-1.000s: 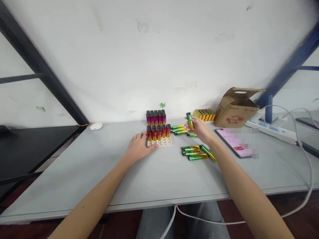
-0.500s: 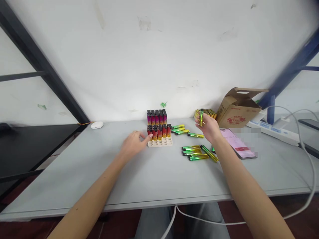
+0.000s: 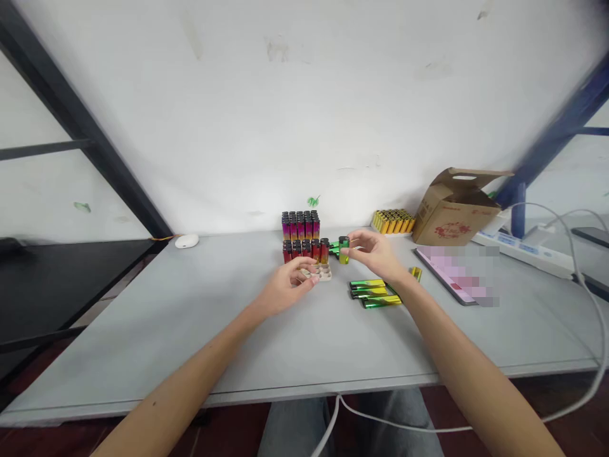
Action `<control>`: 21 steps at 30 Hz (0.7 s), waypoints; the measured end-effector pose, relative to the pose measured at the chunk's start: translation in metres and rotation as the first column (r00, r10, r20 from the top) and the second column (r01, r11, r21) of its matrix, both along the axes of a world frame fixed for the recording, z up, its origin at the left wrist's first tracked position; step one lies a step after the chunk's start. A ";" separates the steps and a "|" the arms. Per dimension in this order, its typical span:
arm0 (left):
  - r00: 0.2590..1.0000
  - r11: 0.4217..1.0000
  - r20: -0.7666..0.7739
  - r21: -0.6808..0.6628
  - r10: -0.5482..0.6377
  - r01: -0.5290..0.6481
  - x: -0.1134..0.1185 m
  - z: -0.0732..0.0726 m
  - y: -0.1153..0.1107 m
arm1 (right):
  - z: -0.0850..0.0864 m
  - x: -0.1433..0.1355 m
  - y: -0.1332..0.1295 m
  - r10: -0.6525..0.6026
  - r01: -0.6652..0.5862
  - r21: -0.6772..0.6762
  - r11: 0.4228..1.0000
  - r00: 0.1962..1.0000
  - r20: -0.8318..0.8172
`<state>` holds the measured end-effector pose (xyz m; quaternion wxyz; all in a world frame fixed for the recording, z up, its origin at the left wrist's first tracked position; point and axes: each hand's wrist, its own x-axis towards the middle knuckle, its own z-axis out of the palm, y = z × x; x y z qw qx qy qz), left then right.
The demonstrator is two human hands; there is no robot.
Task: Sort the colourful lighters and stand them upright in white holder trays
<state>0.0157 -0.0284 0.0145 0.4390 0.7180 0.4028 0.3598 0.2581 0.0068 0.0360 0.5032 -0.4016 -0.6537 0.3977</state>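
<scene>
A green-yellow lighter stands upright between the thumb and fingers of my right hand, just right of the tray. My left hand is at the front of the white holed tray, its thumb and fingers apart with nothing seen between them. Red-orange lighters fill the tray's back rows upright; some front holes show, others are behind my left hand. Behind them stands a block of purple lighters. Several green-yellow lighters lie flat on the table, partly hidden by my right hand and forearm.
At the back right, a tray of yellow lighters stands beside an open cardboard box. A phone, a power strip and white cables are on the right. A small white case lies at the back left.
My right hand has moved left with the lighter, from near the yellow lighters to beside the tray. My left hand has shifted right, over the tray's front.
</scene>
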 end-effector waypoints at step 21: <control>0.991 0.994 0.087 0.021 0.103 -0.105 0.002 -0.005 0.006 | -0.017 -0.003 0.014 -0.200 0.204 0.012 0.979 0.969 -0.145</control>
